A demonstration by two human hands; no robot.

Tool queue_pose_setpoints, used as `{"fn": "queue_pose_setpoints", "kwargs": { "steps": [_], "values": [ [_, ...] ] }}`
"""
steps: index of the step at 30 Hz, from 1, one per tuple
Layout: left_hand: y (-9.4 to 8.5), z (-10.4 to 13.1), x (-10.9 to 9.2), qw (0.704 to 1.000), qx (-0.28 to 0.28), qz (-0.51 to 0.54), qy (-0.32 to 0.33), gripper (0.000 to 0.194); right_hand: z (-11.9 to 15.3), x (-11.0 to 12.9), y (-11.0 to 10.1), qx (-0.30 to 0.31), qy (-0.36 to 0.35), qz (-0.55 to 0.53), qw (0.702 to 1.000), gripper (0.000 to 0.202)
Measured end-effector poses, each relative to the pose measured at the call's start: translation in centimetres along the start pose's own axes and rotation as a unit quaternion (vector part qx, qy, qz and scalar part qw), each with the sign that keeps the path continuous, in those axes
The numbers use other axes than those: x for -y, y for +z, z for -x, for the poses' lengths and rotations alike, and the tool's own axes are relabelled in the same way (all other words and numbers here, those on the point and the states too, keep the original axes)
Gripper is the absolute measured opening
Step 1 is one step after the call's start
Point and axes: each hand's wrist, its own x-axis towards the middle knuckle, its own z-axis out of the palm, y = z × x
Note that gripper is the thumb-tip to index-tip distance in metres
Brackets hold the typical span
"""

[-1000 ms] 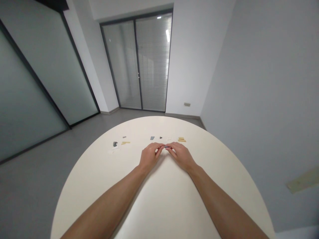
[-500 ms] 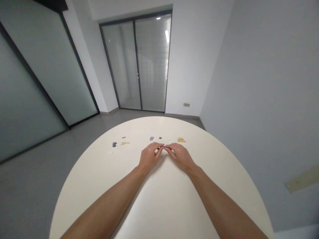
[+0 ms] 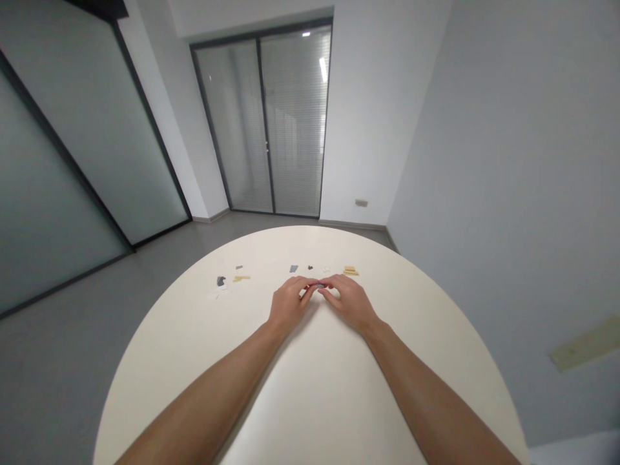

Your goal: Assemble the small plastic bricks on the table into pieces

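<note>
My left hand (image 3: 289, 299) is closed in a pinch on a small blue-grey piece (image 3: 320, 286) just above the white table. My right hand (image 3: 352, 300) meets it from the other side, its forefinger and thumb closed around the same piece. Most of the piece is hidden by the fingertips, and it is too small to tell its kind. Beyond the hands lie a flat blue-grey piece (image 3: 294, 268), a little black part (image 3: 310, 267), pale clear bits (image 3: 326, 269) and yellow strips (image 3: 351, 270).
The round white table (image 3: 310, 400) carries more small pieces at the left: a black part (image 3: 221, 281) on something white, yellow sticks (image 3: 241, 278) and a small grey piece (image 3: 239, 267). A glass door (image 3: 266, 123) and grey walls stand behind the table.
The right thumb has moved slightly down from the forefinger, and more of the blue-grey piece shows between the fingertips. Both hands remain in nearly the same place.
</note>
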Motion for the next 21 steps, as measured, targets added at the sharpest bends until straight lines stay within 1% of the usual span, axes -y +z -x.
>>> {"fn": "queue_pose_setpoints", "kwargs": {
  "steps": [6, 21],
  "values": [
    [0.15, -0.04, 0.2, 1.0, 0.003, -0.004, -0.007, 0.02, 0.0, -0.37, 0.1, 0.005, -0.012, 0.014, 1.0, 0.021],
    [0.37, -0.03, 0.42, 1.0, 0.004, -0.016, 0.006, 0.023, 0.01, -0.4, 0.17, 0.019, 0.0, 0.023, 1.0, 0.027]
  ]
}}
